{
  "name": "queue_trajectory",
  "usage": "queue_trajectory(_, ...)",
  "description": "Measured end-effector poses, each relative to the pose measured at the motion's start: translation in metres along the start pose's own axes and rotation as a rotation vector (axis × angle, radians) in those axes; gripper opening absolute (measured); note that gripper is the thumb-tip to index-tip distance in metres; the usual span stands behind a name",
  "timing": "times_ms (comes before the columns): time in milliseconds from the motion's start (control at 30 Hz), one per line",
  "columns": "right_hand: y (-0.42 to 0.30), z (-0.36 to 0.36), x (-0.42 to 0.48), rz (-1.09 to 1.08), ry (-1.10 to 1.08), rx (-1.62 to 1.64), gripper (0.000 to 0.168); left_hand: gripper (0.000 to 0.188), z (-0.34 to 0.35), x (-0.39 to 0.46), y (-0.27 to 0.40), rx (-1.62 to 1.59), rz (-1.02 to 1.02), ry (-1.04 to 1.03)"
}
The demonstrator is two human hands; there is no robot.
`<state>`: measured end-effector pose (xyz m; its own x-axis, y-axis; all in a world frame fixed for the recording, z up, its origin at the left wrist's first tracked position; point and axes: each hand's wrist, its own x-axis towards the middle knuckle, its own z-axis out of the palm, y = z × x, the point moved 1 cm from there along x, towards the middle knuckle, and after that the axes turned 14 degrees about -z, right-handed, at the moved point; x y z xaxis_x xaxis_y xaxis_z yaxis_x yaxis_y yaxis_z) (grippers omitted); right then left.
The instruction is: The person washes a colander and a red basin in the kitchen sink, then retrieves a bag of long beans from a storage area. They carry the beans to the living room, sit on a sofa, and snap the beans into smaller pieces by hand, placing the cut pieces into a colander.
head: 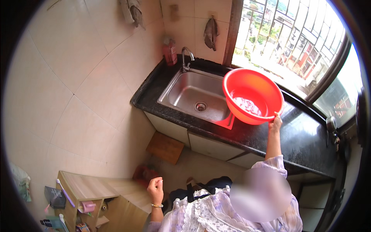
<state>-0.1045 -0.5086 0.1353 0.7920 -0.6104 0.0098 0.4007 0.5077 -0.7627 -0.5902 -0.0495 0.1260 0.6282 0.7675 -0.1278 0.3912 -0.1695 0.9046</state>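
My right hand (275,121) grips the rim of a red plastic basin (252,75) at its near right side. The basin tilts toward me over the right end of the sink, partly covering it, and a shiny wet patch shows on its bottom. My left hand (155,190) is held low, away from the counter, with its fingers curled in and nothing visible in them. A beaded bracelet (157,205) circles that wrist. The stainless steel sink (185,92) has a drain strainer (200,106) and a curved faucet (187,59) at its back left corner.
The black stone counter (304,139) runs right below a barred window (284,37). A pink bottle (170,53) stands in the back corner. Cloths hang on the tiled wall. At lower left is a wooden cabinet (89,184). A wooden board (165,147) leans near the floor.
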Motion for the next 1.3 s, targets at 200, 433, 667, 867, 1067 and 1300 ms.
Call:
queue_trajectory(200,0.013,-0.019,0.028,0.010,0.102,-0.050,0.022,0.013,0.005,-0.039,-0.018,-0.002,-0.063,0.134)
queue_trajectory(433,0.039,-0.059,0.092,0.221,-0.027,-0.029,0.026,0.016,0.079,-0.131,-0.026,-0.072,-0.271,0.302)
queue_trajectory(667,0.017,-0.047,0.054,0.354,-0.327,-0.049,0.046,0.017,0.168,-0.238,-0.028,-0.167,-0.407,0.342)
queue_trajectory(867,0.027,-0.038,-0.083,0.754,-0.575,-0.201,0.040,0.015,0.188,-0.315,-0.033,-0.205,-0.529,0.499)
queue_trajectory(1067,0.039,-0.071,-0.221,1.042,-0.991,-0.357,0.023,0.016,0.165,-0.418,-0.039,-0.119,-0.596,0.683)
queue_trajectory(1300,-0.012,-0.191,-0.367,1.278,-1.286,-0.534,0.029,0.018,0.176,-0.597,-0.081,-0.196,-0.824,0.874)
